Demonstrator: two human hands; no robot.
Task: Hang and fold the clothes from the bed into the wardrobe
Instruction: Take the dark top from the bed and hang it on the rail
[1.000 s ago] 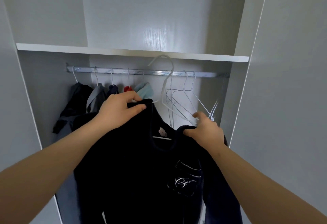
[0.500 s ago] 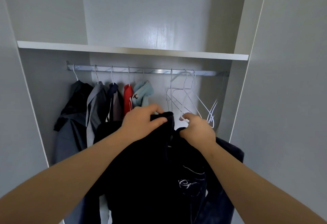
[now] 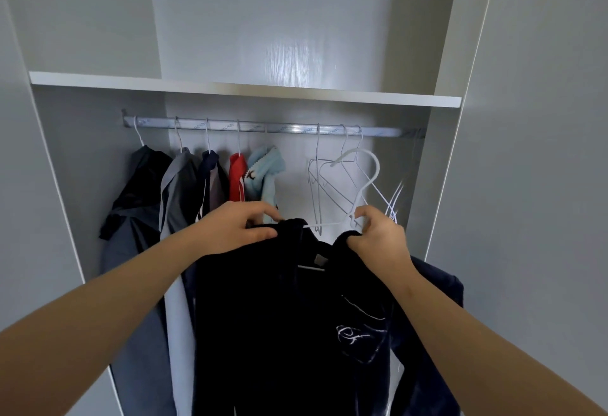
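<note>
A dark navy garment (image 3: 296, 317) with white embroidery on the chest hangs in front of me on a white hanger (image 3: 363, 182). My left hand (image 3: 241, 229) grips the garment's left shoulder at the collar. My right hand (image 3: 378, 234) grips the right shoulder together with the hanger's wire. The hanger's hook rises above my right hand, below the metal rail (image 3: 263, 126) and off it. The garment's lower part runs out of the frame.
Several garments hang at the rail's left: dark (image 3: 138, 185), grey (image 3: 179, 182), navy (image 3: 210, 178), red (image 3: 237, 178), light blue (image 3: 268, 175). Empty wire hangers (image 3: 325, 182) hang right of centre. A white shelf (image 3: 230, 88) lies above. A wardrobe door (image 3: 539, 152) stands at the right.
My hands have spread apart again and opened out the garment's collar. The white hanger's hook now shows above my right hand. The garment sits a little farther right.
</note>
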